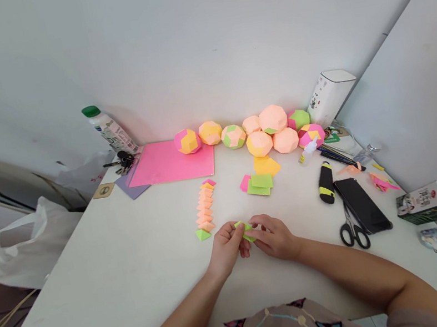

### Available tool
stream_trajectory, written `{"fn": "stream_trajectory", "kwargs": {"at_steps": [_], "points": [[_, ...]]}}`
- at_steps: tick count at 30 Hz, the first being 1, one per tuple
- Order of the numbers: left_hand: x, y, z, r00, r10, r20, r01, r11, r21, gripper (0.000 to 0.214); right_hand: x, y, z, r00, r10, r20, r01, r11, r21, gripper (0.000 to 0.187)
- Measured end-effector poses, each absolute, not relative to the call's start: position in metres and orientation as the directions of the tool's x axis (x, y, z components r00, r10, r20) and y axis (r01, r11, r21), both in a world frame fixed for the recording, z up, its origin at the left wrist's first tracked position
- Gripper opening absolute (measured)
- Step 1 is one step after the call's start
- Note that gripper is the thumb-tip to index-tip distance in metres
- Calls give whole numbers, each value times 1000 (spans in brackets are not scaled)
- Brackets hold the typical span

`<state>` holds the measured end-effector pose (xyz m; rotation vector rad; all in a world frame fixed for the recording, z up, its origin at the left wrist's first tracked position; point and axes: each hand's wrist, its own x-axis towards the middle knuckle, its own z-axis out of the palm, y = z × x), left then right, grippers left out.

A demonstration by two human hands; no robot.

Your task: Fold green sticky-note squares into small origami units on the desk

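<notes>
The left hand point(228, 245) has its fingers clamped on a small green paper piece point(246, 226), over the near middle of the tabletop point(143, 261), close to the row of folded paper units point(205, 211). The right hand point(276, 239) touches its right side, but I cannot tell whether these fingers pinch. Probably steady left support, well-aligned edges and gentle pressure keep folds clean.

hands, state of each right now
Left hand: closed, holding the green paper.
Right hand: touching the same green paper; whether gripping it cannot be told.
</notes>
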<state>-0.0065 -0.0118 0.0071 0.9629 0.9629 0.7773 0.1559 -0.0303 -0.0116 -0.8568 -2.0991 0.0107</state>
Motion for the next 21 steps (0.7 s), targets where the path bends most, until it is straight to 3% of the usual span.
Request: {"fn": "stream_trajectory", "kwargs": {"at_steps": [9, 21], "points": [[-5, -15, -2, 364, 881, -303, -65, 348, 935, 30, 157, -30, -8, -463, 496, 734, 508, 828, -239, 22], [-6, -15, -2, 283, 930, -234, 87, 218, 972, 23, 156, -28, -14, -439, 583, 684, 495, 792, -357, 21]]}}
